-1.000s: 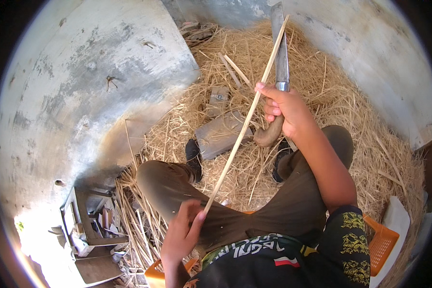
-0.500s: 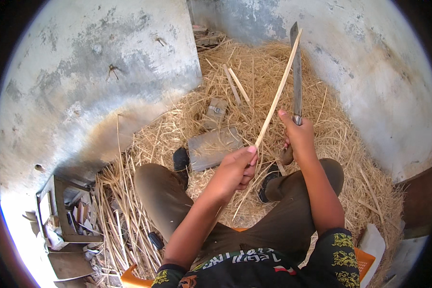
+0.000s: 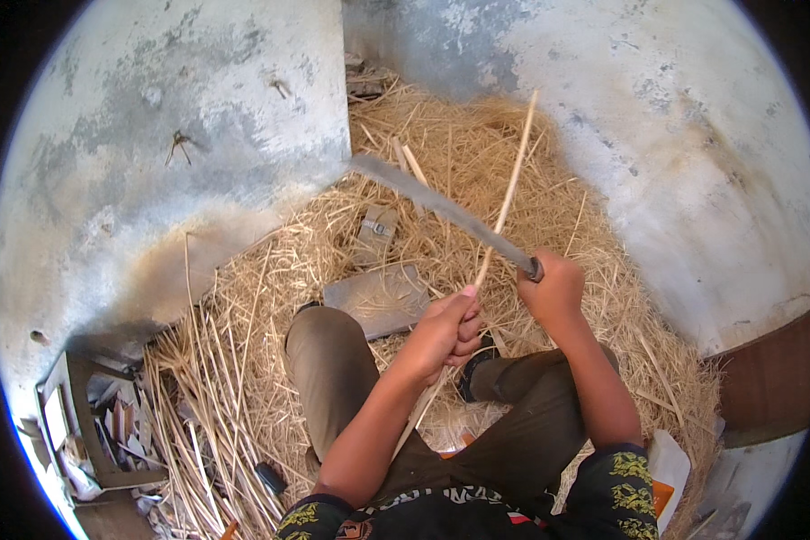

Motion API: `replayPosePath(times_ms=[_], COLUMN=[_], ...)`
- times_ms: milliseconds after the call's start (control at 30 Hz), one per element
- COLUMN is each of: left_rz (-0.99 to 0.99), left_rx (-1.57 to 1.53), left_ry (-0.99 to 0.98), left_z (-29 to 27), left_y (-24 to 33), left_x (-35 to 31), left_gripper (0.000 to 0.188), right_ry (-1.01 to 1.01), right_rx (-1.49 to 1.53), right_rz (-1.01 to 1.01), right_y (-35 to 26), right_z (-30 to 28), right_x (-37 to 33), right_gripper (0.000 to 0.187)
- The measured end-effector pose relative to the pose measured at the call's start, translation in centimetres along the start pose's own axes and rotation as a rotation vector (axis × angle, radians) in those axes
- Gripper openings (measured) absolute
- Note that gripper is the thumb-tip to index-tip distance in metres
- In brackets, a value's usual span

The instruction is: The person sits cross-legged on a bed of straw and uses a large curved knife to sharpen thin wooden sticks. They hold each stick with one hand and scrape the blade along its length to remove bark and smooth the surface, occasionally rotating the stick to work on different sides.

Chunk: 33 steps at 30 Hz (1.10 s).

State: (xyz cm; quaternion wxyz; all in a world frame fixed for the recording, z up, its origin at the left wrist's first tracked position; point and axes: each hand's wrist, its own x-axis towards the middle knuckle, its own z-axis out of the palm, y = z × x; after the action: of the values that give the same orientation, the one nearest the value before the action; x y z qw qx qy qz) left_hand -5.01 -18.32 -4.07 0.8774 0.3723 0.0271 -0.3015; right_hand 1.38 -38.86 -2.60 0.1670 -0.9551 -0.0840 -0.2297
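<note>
A long, thin pale stick (image 3: 517,166), like split bamboo or wood, slants up and away from my left hand (image 3: 448,333). My left fingers are wrapped round its lower part, and its tail runs down past my wrist. My right hand (image 3: 552,286) is closed on the handle of a machete (image 3: 432,200); the handle itself is mostly hidden by the fingers. The long grey blade points up and to the left and crosses the stick just beyond my left hand. I cannot tell whether blade and stick touch there.
Pale shavings (image 3: 477,130) cover the floor around my legs. A flat grey slab (image 3: 378,297) and a small block (image 3: 375,232) lie ahead. Thin strips (image 3: 211,405) are heaped at left beside a wooden frame (image 3: 121,459). Walls (image 3: 216,81) close in on both sides.
The machete has swung from nearly upright beside the stick to slanting left across it. My right hand has come lower, and the stick's far tip has moved down and left.
</note>
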Motion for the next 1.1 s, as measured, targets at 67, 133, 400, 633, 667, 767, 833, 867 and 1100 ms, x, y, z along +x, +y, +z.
replayPosePath(times_ms=[67,133,400,633,667,767,833,867,1100], left_rz=[-0.002,0.003,0.115,0.182,0.173,0.118,0.058,0.032,-0.044], left_rx=[0.026,0.024,0.110,0.181,0.213,0.315,0.335,0.326,0.202], left_ry=[0.008,-0.013,-0.022,0.119,0.096,0.047,-0.001,-0.026,0.024], left_z=[-0.3,-0.4,1.9,5.1,5.1,5.9,6.6,5.8,3.2], left_y=[0.1,-0.3,-0.9,-2.2,-2.5,-7.1,-8.5,-9.0,-6.8], left_x=[0.7,0.7,-0.8,-3.1,-3.8,-6.0,-6.5,-6.4,-4.0], left_gripper=[0.036,0.036,0.036,0.035,0.034,0.034,0.035,0.035,0.036], right_ry=[-0.017,0.014,0.306,0.239,0.169,0.003,0.009,0.045,-0.075], right_rx=[-0.122,-0.121,-0.054,-0.219,-0.287,-0.240,-0.252,-0.324,-0.389], right_rz=[-0.094,-0.250,-0.536,-0.255,-0.074,0.308,0.336,0.260,-0.093], right_y=[0.5,1.1,1.6,2.5,2.3,3.8,6.4,8.1,5.5], right_z=[-0.4,-0.7,-0.9,-2.9,-4.0,-7.3,-8.8,-7.9,-4.4], right_x=[0.3,0.6,1.4,0.8,1.4,1.6,1.2,0.9,-1.9], right_gripper=[0.022,0.021,0.013,0.014,0.017,0.026,0.028,0.028,0.024])
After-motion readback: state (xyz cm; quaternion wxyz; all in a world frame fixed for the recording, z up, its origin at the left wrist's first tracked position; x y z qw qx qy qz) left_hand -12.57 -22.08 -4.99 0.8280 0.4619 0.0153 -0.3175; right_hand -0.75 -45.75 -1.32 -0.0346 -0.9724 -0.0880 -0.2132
